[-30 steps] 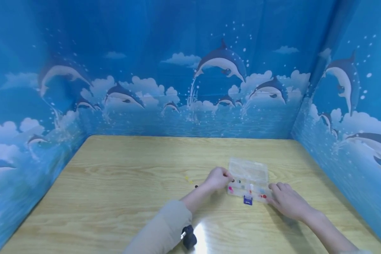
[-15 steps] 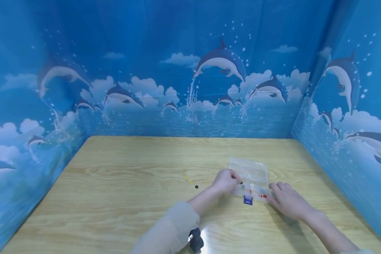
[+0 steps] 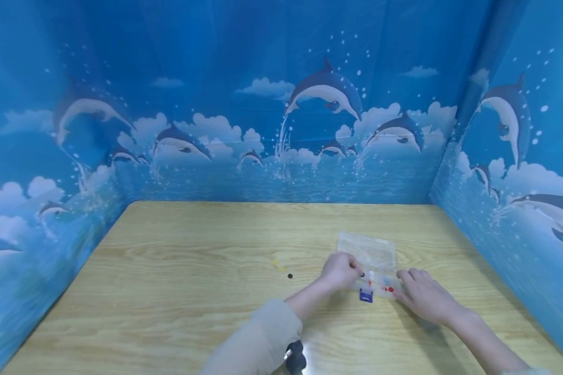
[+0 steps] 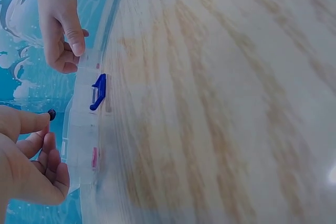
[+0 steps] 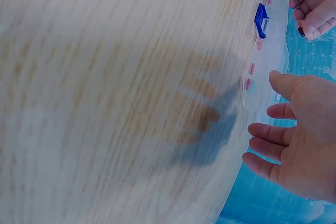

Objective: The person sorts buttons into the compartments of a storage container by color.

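My left hand [image 3: 340, 269] pinches a small round black piece, perhaps a button [image 4: 51, 114], between thumb and forefinger over the clear plastic compartment box [image 4: 81, 129]. The box lies with its clear lid [image 3: 368, 249] folded back and a blue latch [image 3: 366, 295] at the front. Red pieces [image 3: 390, 289] sit in a right front compartment; the left ones are hidden behind the hand in the head view. At the box's right end rests my right hand [image 3: 424, 297], its fingers loosely extended along the side [image 5: 310, 135].
Left of the box, another round black piece [image 3: 290, 276] and small yellow pieces [image 3: 279, 265] lie on the wood-grain table [image 3: 192, 291]. A blue dolphin-print curtain [image 3: 244, 104] encloses the back and sides.
My left hand has moved right across the box with the black piece in its fingers, covering the left compartments and uncovering the black piece on the table. The right hand stays in place.
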The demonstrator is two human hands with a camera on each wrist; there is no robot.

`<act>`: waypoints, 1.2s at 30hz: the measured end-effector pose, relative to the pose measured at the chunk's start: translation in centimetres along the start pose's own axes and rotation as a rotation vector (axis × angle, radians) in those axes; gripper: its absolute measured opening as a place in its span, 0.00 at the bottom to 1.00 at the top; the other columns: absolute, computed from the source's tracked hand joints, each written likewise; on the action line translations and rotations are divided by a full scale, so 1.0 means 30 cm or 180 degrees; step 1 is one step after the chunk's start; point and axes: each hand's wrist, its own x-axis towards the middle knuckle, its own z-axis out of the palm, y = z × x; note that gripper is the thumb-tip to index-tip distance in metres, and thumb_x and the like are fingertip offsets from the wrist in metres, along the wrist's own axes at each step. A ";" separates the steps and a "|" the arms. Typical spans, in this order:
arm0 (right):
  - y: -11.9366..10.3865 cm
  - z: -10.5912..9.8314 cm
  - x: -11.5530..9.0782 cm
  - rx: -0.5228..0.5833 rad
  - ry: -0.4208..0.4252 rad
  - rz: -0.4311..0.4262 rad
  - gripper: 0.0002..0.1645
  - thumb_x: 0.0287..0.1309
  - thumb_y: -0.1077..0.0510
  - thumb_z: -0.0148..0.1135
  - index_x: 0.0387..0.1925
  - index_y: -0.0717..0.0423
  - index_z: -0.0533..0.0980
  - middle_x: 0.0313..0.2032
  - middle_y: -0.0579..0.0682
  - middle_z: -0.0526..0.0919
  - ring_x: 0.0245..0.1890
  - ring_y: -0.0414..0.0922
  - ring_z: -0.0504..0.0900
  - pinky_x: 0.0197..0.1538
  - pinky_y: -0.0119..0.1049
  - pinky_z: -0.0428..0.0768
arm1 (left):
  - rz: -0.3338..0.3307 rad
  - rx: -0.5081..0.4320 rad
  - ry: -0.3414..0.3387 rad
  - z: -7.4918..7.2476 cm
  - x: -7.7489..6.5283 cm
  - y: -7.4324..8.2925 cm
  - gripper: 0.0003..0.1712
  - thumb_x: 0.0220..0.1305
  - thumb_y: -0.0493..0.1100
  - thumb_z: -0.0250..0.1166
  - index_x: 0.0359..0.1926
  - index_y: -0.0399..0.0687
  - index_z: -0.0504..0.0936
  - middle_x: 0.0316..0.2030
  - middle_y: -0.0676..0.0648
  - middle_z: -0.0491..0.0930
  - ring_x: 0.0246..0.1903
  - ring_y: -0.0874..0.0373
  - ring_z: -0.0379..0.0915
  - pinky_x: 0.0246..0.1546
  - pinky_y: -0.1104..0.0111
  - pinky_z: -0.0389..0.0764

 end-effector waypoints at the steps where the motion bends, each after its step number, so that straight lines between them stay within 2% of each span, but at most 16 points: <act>1: 0.000 0.000 0.000 0.0000 -0.0009 0.0007 0.24 0.53 0.56 0.64 0.46 0.69 0.71 0.38 0.60 0.76 0.40 0.57 0.74 0.45 0.53 0.73 | -0.0008 -0.0004 -0.0004 0.000 -0.001 0.001 0.04 0.51 0.37 0.68 0.23 0.48 0.83 0.21 0.57 0.77 0.22 0.65 0.68 0.25 0.76 0.70; 13: -0.005 -0.007 -0.002 0.0035 -0.0103 0.0062 0.23 0.54 0.57 0.63 0.46 0.68 0.70 0.39 0.59 0.76 0.41 0.56 0.74 0.45 0.51 0.74 | -0.0131 -0.0265 -0.0044 -0.014 0.001 0.000 0.02 0.54 0.36 0.65 0.27 0.46 0.84 0.24 0.55 0.79 0.24 0.64 0.70 0.27 0.75 0.72; 18: -0.007 -0.006 -0.002 0.0038 -0.0102 0.0054 0.23 0.54 0.56 0.64 0.47 0.68 0.70 0.39 0.59 0.76 0.41 0.57 0.74 0.45 0.52 0.74 | -0.0279 -0.0554 -0.0063 -0.031 0.007 -0.013 0.02 0.55 0.36 0.65 0.30 0.46 0.83 0.25 0.55 0.77 0.25 0.63 0.70 0.27 0.73 0.74; 22: -0.005 -0.003 -0.004 0.0022 -0.0053 0.0026 0.23 0.54 0.57 0.64 0.46 0.69 0.70 0.38 0.59 0.76 0.40 0.57 0.74 0.44 0.52 0.74 | -0.0376 -0.0687 -0.0074 -0.057 0.013 -0.027 0.01 0.55 0.37 0.65 0.31 0.45 0.82 0.25 0.55 0.75 0.26 0.63 0.70 0.28 0.72 0.74; 29: -0.002 0.003 -0.008 -0.0002 0.0007 -0.0007 0.24 0.53 0.56 0.64 0.46 0.70 0.70 0.37 0.59 0.76 0.39 0.57 0.74 0.44 0.51 0.74 | -0.0248 -0.0608 -0.0026 -0.110 0.017 -0.061 0.02 0.56 0.37 0.65 0.30 0.42 0.81 0.25 0.53 0.76 0.27 0.62 0.70 0.29 0.72 0.73; 36: 0.001 0.003 0.001 0.0049 -0.0052 0.0003 0.24 0.53 0.56 0.64 0.46 0.69 0.70 0.38 0.61 0.76 0.40 0.57 0.75 0.45 0.52 0.74 | -0.0277 -0.0660 0.0019 -0.171 0.014 -0.101 0.04 0.57 0.38 0.64 0.31 0.42 0.83 0.28 0.52 0.79 0.27 0.61 0.70 0.27 0.71 0.72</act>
